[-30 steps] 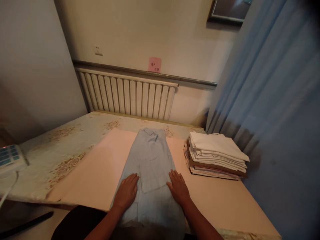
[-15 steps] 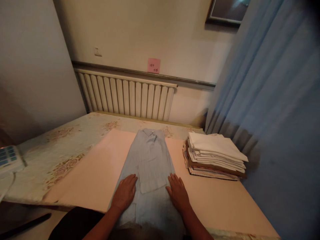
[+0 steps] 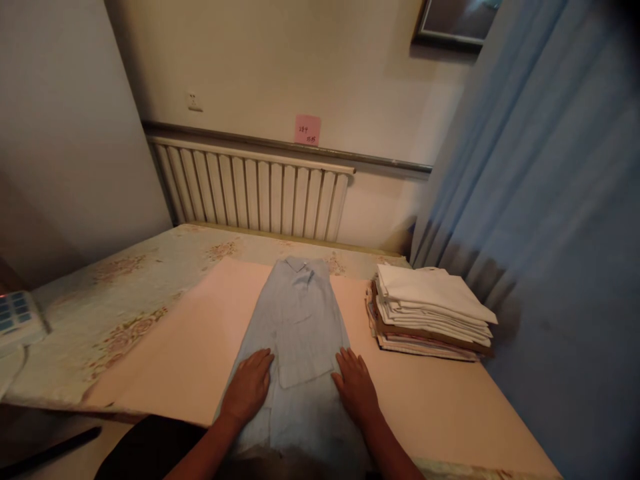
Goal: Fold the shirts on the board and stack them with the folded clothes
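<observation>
A light blue collared shirt (image 3: 303,320) lies lengthwise before me, its collar toward the wall and a sleeve folded across its middle. Its near end reaches the table's front edge, where it falls into shadow. My left hand (image 3: 250,383) rests flat on the shirt's left side, fingers stretched forward. On the opposite side, my right hand (image 3: 357,387) lies at the shirt's right edge with the fingers slightly spread. Neither hand grips the cloth. Beneath the shirt is a pale pink sheet (image 3: 200,340).
To the right stands a stack of folded clothes (image 3: 433,313), white ones on top, beside a blue curtain (image 3: 550,267). A flowered tablecloth (image 3: 125,287) covers the table. A white device with bluish keys (image 3: 20,320) sits at the left edge. Behind is a radiator (image 3: 255,190).
Almost nothing differs. My left hand has shifted very slightly left, and both hands stay on the shirt.
</observation>
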